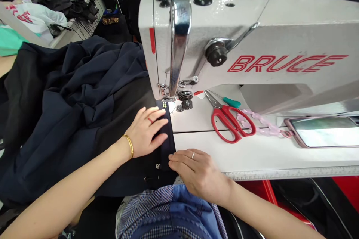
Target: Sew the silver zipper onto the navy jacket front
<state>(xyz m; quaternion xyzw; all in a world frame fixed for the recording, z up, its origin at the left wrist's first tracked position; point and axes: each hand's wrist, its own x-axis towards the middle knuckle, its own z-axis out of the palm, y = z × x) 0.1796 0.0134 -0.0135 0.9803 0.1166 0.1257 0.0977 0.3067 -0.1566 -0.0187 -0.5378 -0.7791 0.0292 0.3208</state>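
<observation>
Left hand [146, 131] lies flat, fingers loosely spread, on the dark cloth [81, 115] — whose edge runs toward twelve o'clock, to the sewing machine [246, 43]. The right hand [198, 171], at four o'clock from it, has fingers together at that edge; I can't tell whether it pinches. Bunched weight toward ten o'clock could, I'd guess, drag the edge crooked.

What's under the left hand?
Black cloth and a navy fabric strip run under the left hand; the parts directly covered can't be seen.
</observation>
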